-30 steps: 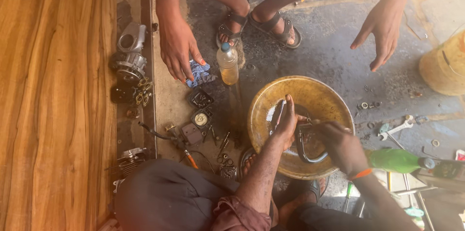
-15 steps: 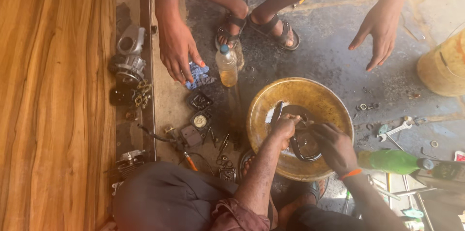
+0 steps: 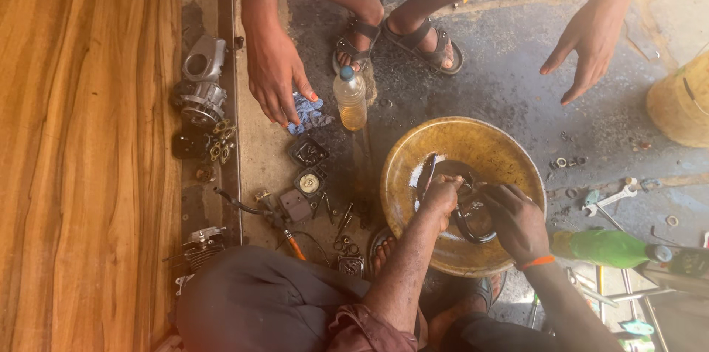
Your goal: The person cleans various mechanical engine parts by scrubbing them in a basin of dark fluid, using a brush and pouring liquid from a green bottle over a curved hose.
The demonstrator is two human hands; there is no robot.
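My left hand (image 3: 441, 195) and right hand (image 3: 517, 220) inside brass basin (image 3: 413, 156), fingers curled, pinching dark ring part (image 3: 473, 225) between both hands, plastic bottle (image 3: 350, 99) far left.

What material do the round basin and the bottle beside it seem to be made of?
The basin looks like metal, brass-yellow with a dull, stained sheen. The bottle looks like clear plastic, since yellowish liquid shows through it, with a blue cap.

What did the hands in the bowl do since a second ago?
The left hand slid down from the dark strip toward the ring-shaped part, meeting the right hand there. The brass bowl, the bottle and the other person's hands stayed put.
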